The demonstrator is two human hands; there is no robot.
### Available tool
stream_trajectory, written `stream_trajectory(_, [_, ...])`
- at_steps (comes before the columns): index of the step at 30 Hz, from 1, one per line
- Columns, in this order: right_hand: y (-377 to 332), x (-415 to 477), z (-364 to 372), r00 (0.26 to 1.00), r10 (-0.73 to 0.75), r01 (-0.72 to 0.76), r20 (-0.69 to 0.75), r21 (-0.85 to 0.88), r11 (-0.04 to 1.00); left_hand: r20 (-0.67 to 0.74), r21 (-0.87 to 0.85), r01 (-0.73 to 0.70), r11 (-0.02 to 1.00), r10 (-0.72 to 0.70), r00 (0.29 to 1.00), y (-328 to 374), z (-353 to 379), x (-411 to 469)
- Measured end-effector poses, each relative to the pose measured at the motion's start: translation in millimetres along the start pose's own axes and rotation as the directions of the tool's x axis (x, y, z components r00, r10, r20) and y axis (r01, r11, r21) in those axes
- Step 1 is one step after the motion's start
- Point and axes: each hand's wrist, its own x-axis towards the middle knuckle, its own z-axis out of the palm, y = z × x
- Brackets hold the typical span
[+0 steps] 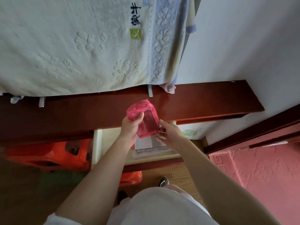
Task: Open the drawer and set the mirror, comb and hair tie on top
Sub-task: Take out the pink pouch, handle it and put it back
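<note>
Gripping a pink-framed mirror [145, 120] at the centre of the frame, the left hand [131, 128] has its fingers curled over the top left of the frame and its thumb pressed on the front edge, so the hand is closed firmly around it. The right hand [168, 133] comes in from the right with fingers loosely bent, their tips touching the mirror's right edge; how tightly it pinches there I cannot tell. The mirror is tilted, its dark glass face turned toward the camera, and it is held in the air above the open drawer [112, 140], just in front of the dark red-brown desk top [203, 101]. Inside the pale drawer lie flat papers [144, 143], just below the hands. No comb or hair tie can be made out. A pale embossed towel [73, 46] with blue floral trim hangs across the upper half of the frame, its lower hem reaching the desk top. Orange plastic [48, 155] shows under the desk at lower left, and a pink textured wall panel [259, 172] fills the lower right.
</note>
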Motion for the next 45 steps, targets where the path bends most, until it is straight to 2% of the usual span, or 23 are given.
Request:
stream_trajectory(4, [-14, 0, -14, 0.994, -0.085, 0.087, 0.071, -0.032, 0.996, -0.016, -0.089, -0.004, 0.996, 0.003, 1.0, -2, 16, -2])
stream_trajectory(9, [-26, -2, -26, 0.988, -0.107, 0.119, 0.116, -0.097, 0.988, -0.05, -0.25, 0.0, 0.968, -0.013, 0.999, -7, 31, -1])
stream_trajectory(12, [-21, -8, -28, 0.986, -0.105, 0.112, 0.126, -0.048, 0.993, -0.028, -0.355, -0.007, 0.935, -0.004, 1.0, -8, 38, 2])
stream_trajectory(16, [-9, -15, -19, 0.972, -0.071, 0.064, 0.223, 0.04, 0.997, -0.024, -0.471, 0.048, 0.881, -0.067, 0.997, -2, 50, -4])
stream_trajectory(20, [0, -18, -10, 0.971, -0.055, 0.049, 0.232, 0.03, 0.998, -0.023, -0.466, 0.096, 0.88, -0.12, 0.992, 2, 50, -8])
stream_trajectory(22, [-4, -16, -14, 0.985, -0.08, 0.095, 0.156, -0.093, 0.991, -0.003, -0.396, 0.089, 0.914, -0.099, 0.995, 5, 42, -8])
stream_trajectory(24, [-12, -14, -24, 0.979, -0.197, 0.202, 0.045, -0.288, 0.936, -0.013, -0.311, 0.085, 0.947, -0.094, 0.995, 7, 33, -8])
stream_trajectory(26, [-24, -14, -32, 0.921, -0.387, 0.339, -0.046, -0.398, 0.853, -0.034, -0.23, 0.086, 0.969, -0.097, 0.995, 9, 28, -11])
stream_trajectory(28, [-35, -18, -30, 0.841, -0.541, 0.479, -0.006, -0.456, 0.75, -0.021, -0.16, 0.102, 0.982, -0.106, 0.994, 5, 25, -15])
stream_trajectory(30, [-41, -19, -23, 0.774, -0.623, 0.569, 0.114, -0.558, 0.604, 0.016, -0.142, 0.116, 0.983, -0.114, 0.993, 1, 25, -19])
stream_trajectory(32, [-42, -18, -15, 0.733, -0.659, 0.591, 0.169, -0.638, 0.494, 0.052, -0.161, 0.127, 0.979, -0.12, 0.991, -1, 24, -21])
stream_trajectory(36, [-42, -22, -9, 0.709, -0.679, 0.61, 0.192, -0.65, 0.453, 0.065, -0.142, 0.097, 0.985, -0.088, 0.994, 2, 19, -24])
stream_trajectory(40, [-35, -25, -3, 0.68, -0.681, 0.625, 0.273, -0.701, 0.343, 0.046, -0.092, 0.039, 0.995, -0.035, 0.998, 5, 19, -24])
stream_trajectory(43, [-35, -22, -1, 0.697, -0.668, 0.567, 0.26, -0.771, 0.291, 0.009, -0.057, 0.016, 0.998, -0.015, 1.0, 5, 22, -21])
stream_trajectory(45, [-35, -20, -1, 0.725, -0.648, 0.531, 0.232, -0.788, 0.311, -0.004, -0.034, 0.024, 0.999, -0.025, 1.0, 4, 22, -20])
